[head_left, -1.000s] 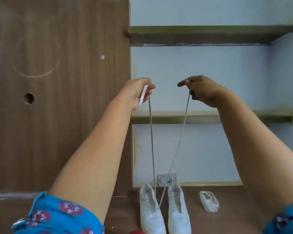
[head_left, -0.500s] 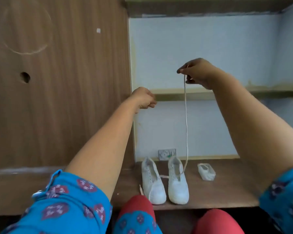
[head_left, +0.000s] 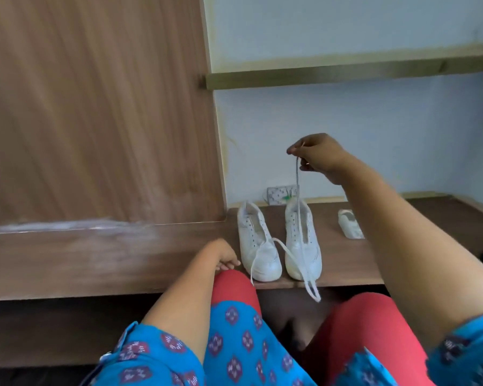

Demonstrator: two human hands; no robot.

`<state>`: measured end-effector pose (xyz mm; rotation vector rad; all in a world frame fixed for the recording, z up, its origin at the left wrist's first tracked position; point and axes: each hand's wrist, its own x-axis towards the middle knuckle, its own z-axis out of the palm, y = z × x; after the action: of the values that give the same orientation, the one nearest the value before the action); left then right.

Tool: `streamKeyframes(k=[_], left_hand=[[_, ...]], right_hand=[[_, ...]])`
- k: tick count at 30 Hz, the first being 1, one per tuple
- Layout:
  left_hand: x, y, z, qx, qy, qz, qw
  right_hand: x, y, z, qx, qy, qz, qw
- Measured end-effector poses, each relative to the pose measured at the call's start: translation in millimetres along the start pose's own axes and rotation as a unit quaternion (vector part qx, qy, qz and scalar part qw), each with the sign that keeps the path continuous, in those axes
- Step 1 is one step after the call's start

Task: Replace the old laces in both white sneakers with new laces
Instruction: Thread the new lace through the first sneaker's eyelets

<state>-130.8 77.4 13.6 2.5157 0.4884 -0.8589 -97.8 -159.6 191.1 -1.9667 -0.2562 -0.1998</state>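
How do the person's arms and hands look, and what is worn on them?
Both forearms are bare. Short bright blue sleeves with a dark red and white motif cover the upper arms. The right hand may wear a ring, too small to confirm. The left hand shows none.

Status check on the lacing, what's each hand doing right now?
Right hand pinches lace above right sneaker. Left hand holds nothing. Lace trails off desk edge.
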Motion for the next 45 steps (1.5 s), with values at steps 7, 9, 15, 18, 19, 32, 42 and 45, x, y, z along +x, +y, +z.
streamKeyframes(k=[7,9,15,18,19,32,42,45], left_hand=[[18,69,12,0.157,-0.044,-0.015,0.986],[29,79,19,0.193,-0.059,-0.045,0.978],[18,74,25,0.128,0.017,-0.015,0.992],[18,60,37,0.077,0.100,0.015,0.992],[19,56,41,0.034,0.103,0.029,0.994],[-67,74,-55,-0.409,0.020,0.201,0.890],[-173,64,-148,-0.512,0.106,0.428,0.737],[-187,54,-165,-0.572,0.085,0.460,0.674]], right_hand=[[11,44,51,0.034,-0.047,0.025,0.998],[14,47,56,0.041,-0.055,0.020,0.997],[22,56,60,0.080,-0.067,0.018,0.994],[22,57,63,0.091,-0.066,0.022,0.993],[22,58,64,0.097,-0.068,0.024,0.993],[2,36,77,0.101,-0.081,0.010,0.992],[0,12,68,0.325,-0.132,0.045,0.935],[6,12,64,0.283,-0.107,0.037,0.952]])
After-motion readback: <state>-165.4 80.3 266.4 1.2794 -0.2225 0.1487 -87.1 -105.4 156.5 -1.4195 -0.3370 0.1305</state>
